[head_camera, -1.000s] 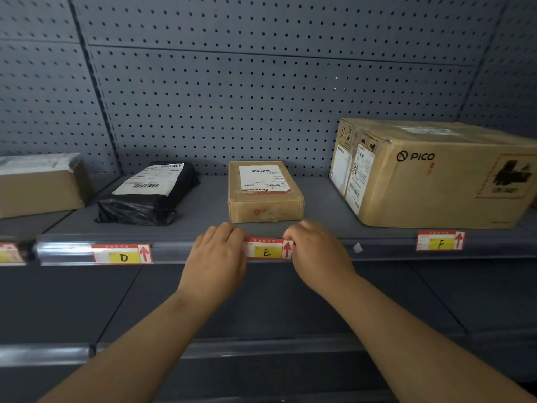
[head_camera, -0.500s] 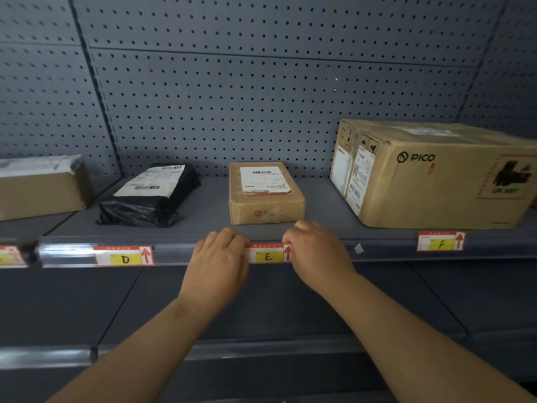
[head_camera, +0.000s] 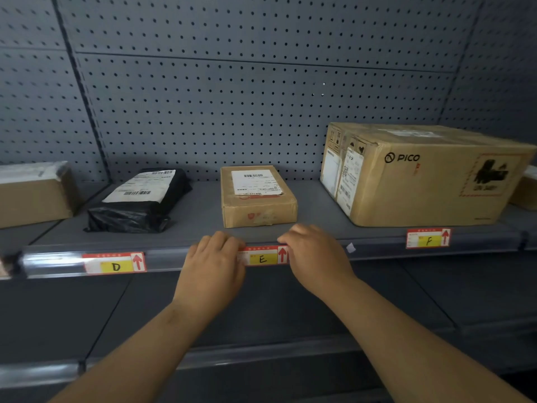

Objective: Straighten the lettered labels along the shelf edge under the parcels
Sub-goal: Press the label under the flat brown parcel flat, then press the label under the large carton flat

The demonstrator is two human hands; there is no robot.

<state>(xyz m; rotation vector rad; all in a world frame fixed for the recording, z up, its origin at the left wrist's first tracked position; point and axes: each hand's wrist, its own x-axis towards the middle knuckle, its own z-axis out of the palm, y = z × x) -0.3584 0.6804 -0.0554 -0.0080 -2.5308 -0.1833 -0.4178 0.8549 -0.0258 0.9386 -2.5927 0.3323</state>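
both grips on the e label [head_camera: 263, 256], centre frame on the shelf edge [head_camera: 168, 258]: left hand [head_camera: 213, 269] fingers pinch its left end, right hand [head_camera: 315, 257] its right end. risk, my guess: uneven push skews it or pops it out of the strip. d label [head_camera: 114, 263] lower left, f label [head_camera: 427, 237] right looks tilted. no containers open; small box [head_camera: 258, 196] sealed, contents unseen.

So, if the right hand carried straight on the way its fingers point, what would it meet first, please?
The right hand points up and slightly left over the shelf edge, so it would likely meet the small cardboard parcel above label E first, though depth is hard to judge.
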